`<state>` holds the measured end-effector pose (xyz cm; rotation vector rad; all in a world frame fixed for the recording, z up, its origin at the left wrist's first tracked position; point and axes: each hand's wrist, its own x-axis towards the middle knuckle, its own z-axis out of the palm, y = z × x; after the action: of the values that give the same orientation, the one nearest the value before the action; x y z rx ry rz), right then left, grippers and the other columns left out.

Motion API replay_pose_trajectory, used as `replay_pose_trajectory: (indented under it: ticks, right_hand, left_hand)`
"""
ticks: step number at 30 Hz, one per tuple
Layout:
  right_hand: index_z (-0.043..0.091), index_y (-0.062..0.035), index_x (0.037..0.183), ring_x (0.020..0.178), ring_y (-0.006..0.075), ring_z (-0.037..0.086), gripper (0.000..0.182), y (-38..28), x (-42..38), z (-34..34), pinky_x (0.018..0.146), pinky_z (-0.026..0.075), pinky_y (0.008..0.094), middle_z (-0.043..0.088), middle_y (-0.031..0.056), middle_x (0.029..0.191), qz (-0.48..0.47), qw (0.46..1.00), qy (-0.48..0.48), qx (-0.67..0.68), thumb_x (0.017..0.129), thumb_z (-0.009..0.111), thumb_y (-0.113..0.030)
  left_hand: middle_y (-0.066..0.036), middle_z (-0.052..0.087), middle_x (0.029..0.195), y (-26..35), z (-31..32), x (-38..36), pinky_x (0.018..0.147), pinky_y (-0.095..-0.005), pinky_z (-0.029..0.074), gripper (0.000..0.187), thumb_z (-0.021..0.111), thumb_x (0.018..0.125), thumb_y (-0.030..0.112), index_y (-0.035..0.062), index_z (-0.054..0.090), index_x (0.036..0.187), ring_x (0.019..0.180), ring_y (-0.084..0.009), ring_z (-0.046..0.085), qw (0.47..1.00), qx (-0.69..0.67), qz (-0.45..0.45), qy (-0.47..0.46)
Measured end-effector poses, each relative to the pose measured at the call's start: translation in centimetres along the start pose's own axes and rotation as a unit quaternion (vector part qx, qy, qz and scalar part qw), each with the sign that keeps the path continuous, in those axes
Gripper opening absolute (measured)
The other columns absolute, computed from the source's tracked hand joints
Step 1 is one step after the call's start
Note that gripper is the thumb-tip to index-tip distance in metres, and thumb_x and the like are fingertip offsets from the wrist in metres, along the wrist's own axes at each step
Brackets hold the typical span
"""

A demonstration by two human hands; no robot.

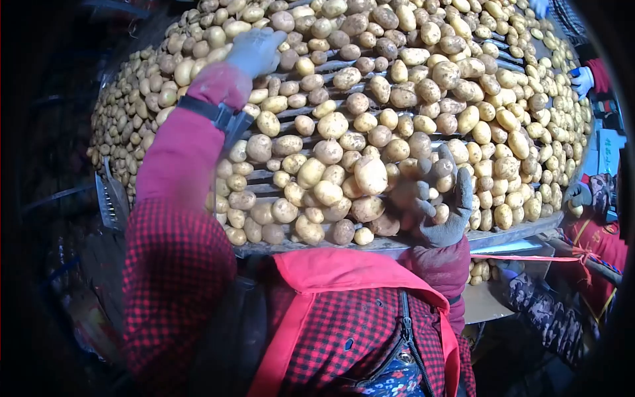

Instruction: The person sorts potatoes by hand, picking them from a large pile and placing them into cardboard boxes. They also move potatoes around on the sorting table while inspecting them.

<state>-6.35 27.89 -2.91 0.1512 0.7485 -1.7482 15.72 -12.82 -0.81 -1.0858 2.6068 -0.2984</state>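
Note:
Many potatoes (370, 175) cover a slatted metal surface (261, 188). My left hand (256, 53), in a grey-blue glove, reaches over the potatoes at the upper left; it is blurred and its fingers cannot be made out clearly. Near the front edge, my right hand (446, 205) wears a dark grey glove, palm up with curled fingers. Small potatoes (440, 213) lie in its palm and between the fingers. More potatoes touch its fingertips and its left side.
The metal front edge (509, 233) runs before my body. Co-workers' gloved hands (582, 81) are at the right side and top right. A pink strap (529, 257) stretches rightward to a pole. Below the edge, more potatoes (481, 270) lie beside a board.

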Motion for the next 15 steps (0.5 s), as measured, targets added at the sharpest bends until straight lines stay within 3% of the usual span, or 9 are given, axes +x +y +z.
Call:
replay_pose_trajectory:
  ticks: [2, 3, 4, 5, 6, 7, 11, 13, 15]
  right_hand:
    - [0.033, -0.0041, 0.16, 0.086, 0.018, 0.071, 0.059, -0.4, -0.1, -0.1, 0.056, 0.058, 0.0196, 0.054, 0.0216, 0.148, 0.023, 0.998, -0.046, 0.038, 0.112, 0.039, -0.038]
    - [0.037, -0.0054, 0.157, 0.094, 0.0175, 0.068, 0.057, -0.3, 0.0, -0.5, 0.065, 0.059, 0.021, 0.063, 0.0186, 0.133, 0.01, 0.999, -0.04, -0.006, 0.113, 0.036, -0.041]
    - [0.037, -0.0054, 0.157, 0.094, 0.0175, 0.068, 0.057, 0.5, 0.1, -1.5, 0.065, 0.059, 0.021, 0.063, 0.0186, 0.133, 0.007, 0.999, -0.039, -0.005, 0.113, 0.036, -0.041]
    - [0.035, -0.0086, 0.159, 0.108, 0.0227, 0.066, 0.052, 1.7, 0.2, -2.6, 0.071, 0.062, 0.0228, 0.05, 0.0206, 0.147, -0.149, 0.972, -0.068, -0.169, 0.108, 0.043, -0.021]
    - [0.032, -0.0118, 0.16, 0.122, 0.0279, 0.064, 0.06, 2.4, 0.2, -3.0, 0.076, 0.064, 0.0247, 0.038, 0.0225, 0.161, -0.295, 0.894, -0.093, -0.325, 0.104, 0.05, 0.0]
    - [0.033, -0.0153, 0.16, 0.135, 0.0331, 0.055, 0.067, 1.0, 0.3, -3.4, 0.082, 0.064, 0.0281, 0.037, 0.0234, 0.162, -0.056, 0.981, -0.178, 0.062, 0.1, 0.051, 0.008]
    - [0.032, -0.0134, 0.16, 0.136, 0.0349, 0.055, 0.065, 1.4, 0.3, -3.0, 0.08, 0.066, 0.0305, 0.036, 0.023, 0.162, -0.078, 0.983, -0.14, 0.093, 0.101, 0.052, 0.006]
    - [0.033, -0.0121, 0.159, 0.132, 0.0347, 0.059, 0.063, 1.8, 0.4, -3.4, 0.077, 0.067, 0.0323, 0.035, 0.0238, 0.162, -0.244, 0.921, -0.119, -0.278, 0.102, 0.053, 0.003]
    - [0.033, -0.011, 0.159, 0.13, 0.0342, 0.06, 0.058, 1.6, 0.6, -3.9, 0.075, 0.068, 0.0327, 0.039, 0.0235, 0.16, -0.161, 0.973, -0.058, -0.158, 0.105, 0.052, -0.005]
  left_hand:
    - [-0.012, 0.065, 0.126, -0.3, -0.1, 0.2, 0.1, -0.0476, 0.05, 0.043, 0.063, 0.091, 0.026, 0.0173, 0.061, 0.134, 0.117, -0.0339, 0.062, 0.999, -0.033, 0.009, -0.007]
    - [-0.012, 0.065, 0.126, -0.3, -0.1, 0.2, 0.1, -0.0471, 0.05, 0.043, 0.064, 0.091, 0.026, 0.0171, 0.061, 0.133, 0.117, -0.0344, 0.063, 0.999, -0.023, 0.021, -0.023]
    - [-0.013, 0.064, 0.126, -0.5, 0.1, 0.2, 0.099, -0.0465, 0.051, 0.043, 0.064, 0.091, 0.026, 0.0169, 0.061, 0.133, 0.117, -0.0349, 0.063, 0.999, -0.012, 0.034, -0.039]
    - [-0.013, 0.064, 0.125, -0.9, 0.5, 0.1, 0.1, -0.0462, 0.05, 0.041, 0.065, 0.092, 0.028, 0.0172, 0.062, 0.131, 0.118, -0.035, 0.063, 0.998, -0.029, 0.041, -0.03]
    - [-0.013, 0.064, 0.125, -0.7, 0.4, -0.1, 0.1, -0.0462, 0.05, 0.041, 0.065, 0.092, 0.028, 0.0172, 0.062, 0.131, 0.118, -0.035, 0.063, 0.998, -0.027, 0.043, -0.033]
    - [-0.013, 0.065, 0.126, -0.6, 0.2, -0.4, 0.1, -0.0461, 0.051, 0.041, 0.065, 0.092, 0.03, 0.0175, 0.063, 0.131, 0.119, -0.0341, 0.063, 0.998, -0.03, 0.047, -0.026]
    - [-0.015, 0.066, 0.129, -0.5, 0.4, -2.2, 0.104, -0.0462, 0.049, 0.047, 0.067, 0.091, 0.034, 0.0173, 0.061, 0.135, 0.123, -0.034, 0.062, 0.993, -0.108, 0.043, 0.002]
    - [-0.015, 0.066, 0.13, -0.7, 1.3, -2.3, 0.105, -0.0464, 0.048, 0.051, 0.068, 0.09, 0.035, 0.0169, 0.06, 0.137, 0.124, -0.0345, 0.061, 0.994, -0.109, 0.024, 0.012]
    - [-0.015, 0.066, 0.132, -0.5, 1.1, -2.4, 0.107, -0.0463, 0.047, 0.058, 0.069, 0.089, 0.036, 0.0164, 0.056, 0.142, 0.126, -0.0354, 0.06, 0.994, -0.106, -0.005, -0.011]
